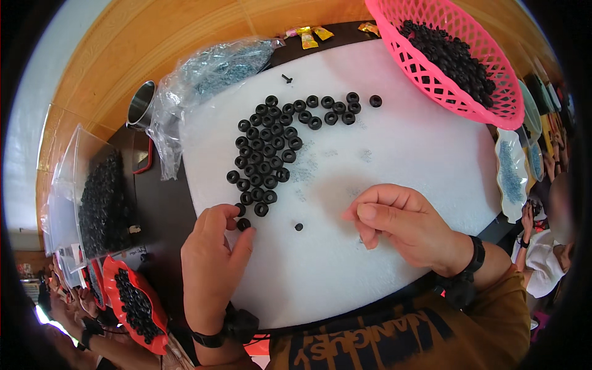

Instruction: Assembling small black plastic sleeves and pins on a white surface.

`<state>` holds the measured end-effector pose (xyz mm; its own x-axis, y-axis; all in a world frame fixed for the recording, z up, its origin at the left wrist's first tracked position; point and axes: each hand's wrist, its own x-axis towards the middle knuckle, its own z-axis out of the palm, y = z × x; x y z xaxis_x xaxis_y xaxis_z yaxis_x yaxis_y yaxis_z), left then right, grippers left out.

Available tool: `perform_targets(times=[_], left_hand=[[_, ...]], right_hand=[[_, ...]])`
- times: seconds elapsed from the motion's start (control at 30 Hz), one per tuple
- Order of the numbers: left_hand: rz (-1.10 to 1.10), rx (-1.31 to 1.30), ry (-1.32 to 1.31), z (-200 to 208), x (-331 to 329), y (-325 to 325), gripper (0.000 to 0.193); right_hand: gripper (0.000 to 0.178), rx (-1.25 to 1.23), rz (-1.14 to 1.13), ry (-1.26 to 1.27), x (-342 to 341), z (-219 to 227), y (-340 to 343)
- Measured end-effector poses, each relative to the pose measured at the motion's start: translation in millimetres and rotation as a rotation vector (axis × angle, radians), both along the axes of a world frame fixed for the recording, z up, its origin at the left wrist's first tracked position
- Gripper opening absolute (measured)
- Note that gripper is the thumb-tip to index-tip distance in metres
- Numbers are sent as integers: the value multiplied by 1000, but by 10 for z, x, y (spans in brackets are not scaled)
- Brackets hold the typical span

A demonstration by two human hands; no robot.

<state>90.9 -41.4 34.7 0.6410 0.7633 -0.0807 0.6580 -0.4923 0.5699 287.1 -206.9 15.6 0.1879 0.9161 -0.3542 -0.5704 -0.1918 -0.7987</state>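
My left hand rests at the board's left side, thumb and index finger apart. Between them lies a black ring, close to the thumb tip, and the index fingertip touches another ring just above. Further up, a cluster of thick black rings spreads toward the far right. My right hand hovers over the board's right half, thumb and fingers pressed together. Whatever they hold, if anything, is hidden. Between the hands lies a small round black piece. Tiny clear bluish bits are scattered on the white board.
A pink basket of black parts stands far right, near a white dish of bluish bits. Along the left are a plastic bag, a metal cup, a clear bin and a red tray. Other people work at both sides.
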Motion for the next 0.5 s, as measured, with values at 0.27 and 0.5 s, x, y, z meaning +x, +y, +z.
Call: perform_targets(times=[0.27,0.5], left_hand=[[-35,107,-29,-21,-15,-61,29],[-332,129,-437,80,59,-325,39]], right_hand=[[19,-1,45,-46,-17,27,-25],[23,224,202,-314,-149,15,-108]])
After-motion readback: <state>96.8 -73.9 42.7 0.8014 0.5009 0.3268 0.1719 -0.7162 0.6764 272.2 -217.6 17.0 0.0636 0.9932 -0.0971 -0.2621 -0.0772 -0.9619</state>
